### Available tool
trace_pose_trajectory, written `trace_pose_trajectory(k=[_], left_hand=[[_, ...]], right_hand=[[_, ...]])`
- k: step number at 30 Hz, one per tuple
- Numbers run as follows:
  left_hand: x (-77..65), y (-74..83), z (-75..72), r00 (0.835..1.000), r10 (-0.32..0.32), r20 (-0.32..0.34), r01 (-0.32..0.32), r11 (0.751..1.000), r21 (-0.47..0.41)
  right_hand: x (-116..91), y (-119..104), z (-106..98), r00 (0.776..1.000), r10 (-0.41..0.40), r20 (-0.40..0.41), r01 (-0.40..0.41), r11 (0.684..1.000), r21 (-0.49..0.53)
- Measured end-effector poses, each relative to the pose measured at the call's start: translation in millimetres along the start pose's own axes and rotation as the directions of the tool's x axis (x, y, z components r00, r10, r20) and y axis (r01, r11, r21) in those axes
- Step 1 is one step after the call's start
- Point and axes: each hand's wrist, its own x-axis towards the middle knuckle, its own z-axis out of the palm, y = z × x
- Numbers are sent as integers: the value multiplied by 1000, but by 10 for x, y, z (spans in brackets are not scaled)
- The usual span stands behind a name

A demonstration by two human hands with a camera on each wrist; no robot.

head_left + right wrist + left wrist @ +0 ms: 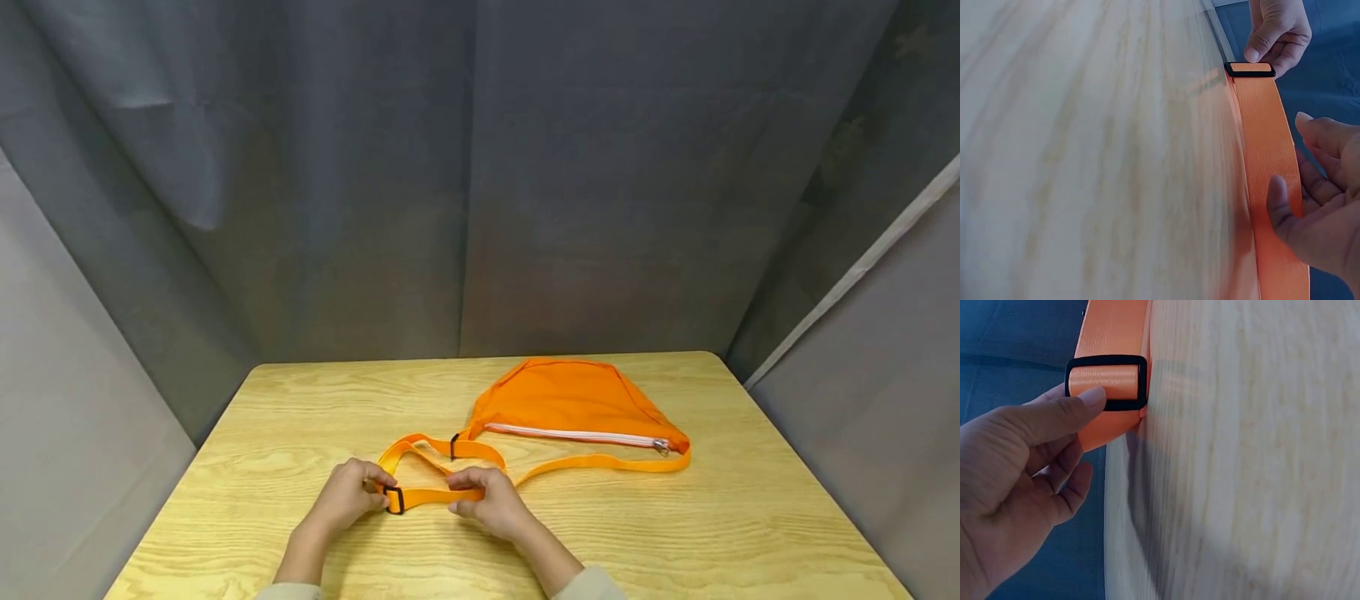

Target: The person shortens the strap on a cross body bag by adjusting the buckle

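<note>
An orange waist bag (pixel 570 400) lies on the table with its long orange strap (pixel 585 461) looped out to the left and front. My left hand (pixel 345 498) pinches the strap at a black slide buckle (pixel 1142 382), its thumb on the webbing at the buckle's lower edge. To the right of that, my right hand (pixel 491 504) holds the same strap stretch, the thumb (pixel 1277 197) across its face and fingers partly hidden behind. Webbing between the hands runs nearly straight.
A second black slider (pixel 453 447) sits on the strap near the bag's left corner. The bag's white zipper (pixel 570 434) faces the front, its metal pull at the right end. Grey curtains (pixel 375 183) stand behind the wooden table (pixel 712 533).
</note>
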Motion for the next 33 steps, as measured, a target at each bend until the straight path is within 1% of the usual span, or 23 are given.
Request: trace_pose_trajectory(k=[4, 9, 13, 15, 18, 20, 24, 29, 33], left_hand=[[-19, 7, -18, 1000, 10, 4, -10, 1000, -16], [-58, 39, -2, 999, 33, 5, -33, 999, -20], [-91, 89, 0, 999, 38, -14, -38, 999, 5], [-105, 117, -6, 999, 46, -23, -46, 999, 16], [-124, 157, -24, 997, 78, -29, -77, 997, 28], [-139, 186, -38, 995, 101, -29, -100, 995, 19], [-172, 237, -57, 991, 132, -29, -133, 991, -29], [-205, 260, -54, 989, 141, -32, -143, 988, -62], [-215, 254, -38, 989, 143, -26, -144, 987, -78]], right_hand=[[28, 11, 22, 999, -37, -25, 34, 994, -100], [27, 36, 69, 995, -95, -36, 88, 982, -165], [7, 34, 96, 988, -148, -48, 134, 967, -219], [-3, 16, 95, 987, -150, -52, 134, 961, -241], [-17, -39, 67, 990, -131, -53, 113, 960, -256], [-22, -80, 39, 991, -125, -50, 108, 960, -259], [-26, -129, 2, 990, -140, -35, 125, 953, -278], [-37, -138, 3, 991, -131, -8, 123, 948, -293], [-54, -152, -7, 992, -129, -4, 121, 942, -312]])
